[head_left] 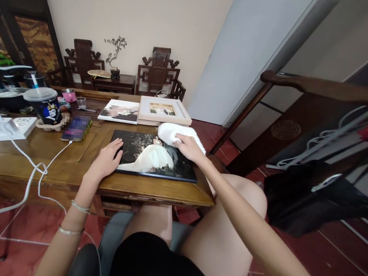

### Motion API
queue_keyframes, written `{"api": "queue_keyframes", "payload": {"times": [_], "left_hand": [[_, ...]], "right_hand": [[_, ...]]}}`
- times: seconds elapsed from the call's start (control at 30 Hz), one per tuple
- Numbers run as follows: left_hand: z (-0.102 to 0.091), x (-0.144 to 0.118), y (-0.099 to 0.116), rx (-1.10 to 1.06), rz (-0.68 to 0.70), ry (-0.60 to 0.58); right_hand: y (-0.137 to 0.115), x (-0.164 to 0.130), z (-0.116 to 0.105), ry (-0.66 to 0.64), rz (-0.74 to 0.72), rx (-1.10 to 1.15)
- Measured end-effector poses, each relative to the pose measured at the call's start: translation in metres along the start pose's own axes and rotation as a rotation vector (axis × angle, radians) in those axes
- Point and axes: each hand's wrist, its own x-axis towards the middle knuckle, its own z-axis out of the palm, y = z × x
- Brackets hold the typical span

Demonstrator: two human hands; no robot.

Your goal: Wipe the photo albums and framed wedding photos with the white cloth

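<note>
A dark-edged photo panel (148,158) showing a white wedding gown lies flat near the front edge of the wooden table (159,190). At its left edge my left hand (108,158) rests with fingers stretched out, touching the panel and the tabletop. My right hand (189,149) grips a fluffy white cloth (170,132) over the panel's upper right part. The cloth hides that corner of the picture. Just behind the panel are a smaller photo print (119,111) and a light-framed picture (165,110).
To the left stand a lidded drink cup (46,107), a phone (76,128) on a white cable, and a white power strip (17,127). A wooden chair (301,85) and a dark bag (299,195) are on the right. A small potted tree (115,55) stands behind.
</note>
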Motion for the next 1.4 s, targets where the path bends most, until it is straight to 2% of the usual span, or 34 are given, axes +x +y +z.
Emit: {"api": "queue_keyframes", "payload": {"times": [0.07,0.17,0.27,0.37,0.43,0.5,0.67,0.8,0.9,0.97,1.03,1.17,1.23,1.3,1.4], "left_hand": [[0.000,0.000,0.000,-0.001,0.003,0.002],[0.001,0.000,-0.001,-0.008,0.006,0.008],[0.001,0.001,-0.001,-0.015,0.006,0.016],[0.001,0.001,-0.001,-0.023,0.002,0.011],[0.000,0.001,-0.001,-0.025,0.004,0.006],[0.000,0.000,-0.001,-0.023,0.006,0.002],[0.000,0.001,-0.002,-0.026,0.003,0.009],[0.000,0.001,-0.002,-0.031,0.010,0.012],[0.000,0.001,-0.002,-0.034,0.013,0.013],[0.001,0.001,-0.002,-0.041,0.016,0.012],[0.001,0.001,-0.002,-0.050,0.013,0.011],[0.001,0.000,-0.001,-0.044,-0.004,-0.001],[0.001,-0.001,-0.001,-0.033,-0.011,-0.008],[0.001,-0.001,0.000,-0.028,-0.016,-0.010],[0.001,-0.001,0.000,-0.031,-0.019,-0.002]], "right_hand": [[-0.001,-0.024,-0.006,-0.023,-0.035,-0.080],[-0.021,-0.066,-0.014,-0.060,-0.122,-0.129],[-0.050,-0.106,-0.025,-0.107,-0.206,-0.083],[-0.067,-0.128,-0.034,-0.168,-0.251,-0.018],[-0.067,-0.126,-0.035,-0.188,-0.253,0.007],[-0.058,-0.110,-0.030,-0.182,-0.247,0.022],[-0.036,-0.038,-0.006,-0.088,-0.110,-0.058],[-0.054,0.014,0.013,-0.069,0.032,-0.171],[-0.079,0.028,0.027,-0.109,0.000,-0.197],[-0.093,0.022,0.034,-0.126,-0.084,-0.178],[-0.102,0.004,0.036,-0.146,-0.184,-0.137],[-0.104,-0.055,0.019,-0.188,-0.356,-0.033],[-0.097,-0.081,0.004,-0.211,-0.392,0.016],[-0.084,-0.097,-0.010,-0.225,-0.367,0.051],[-0.057,-0.098,-0.023,-0.217,-0.277,0.075]]}}
